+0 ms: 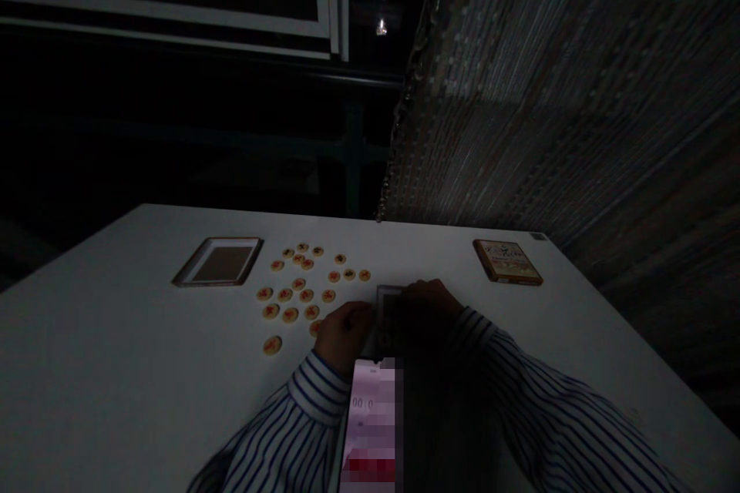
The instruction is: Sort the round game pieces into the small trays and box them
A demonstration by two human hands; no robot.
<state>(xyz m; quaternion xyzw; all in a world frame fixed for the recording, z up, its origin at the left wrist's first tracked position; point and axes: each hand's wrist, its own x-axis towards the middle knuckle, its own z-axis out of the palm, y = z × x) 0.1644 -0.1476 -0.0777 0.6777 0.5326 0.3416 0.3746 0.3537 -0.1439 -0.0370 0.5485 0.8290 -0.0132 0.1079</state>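
In front of me on the white table [144, 354] is a small, shallow open box [386, 290], with dark round shapes inside it. My left hand [345, 333] is at its left edge, with fingers curled in against the side. Across the right part of the same box reaches my right hand [431, 304]; its fingers bend down into deep shadow, so what they hold is hidden. Left of the box, several round Chinese chess pieces [298, 284] with red or black characters lie scattered. One piece [315, 328] is partly covered by my left hand.
An empty open tray [254, 262] lies at the far left. A flat box with a printed lid [509, 260] sits at the far right. Close below my hands, a lit phone screen [373, 424] shows, partly pixelated. A string curtain [491, 92] hangs behind the table. The room is dark.
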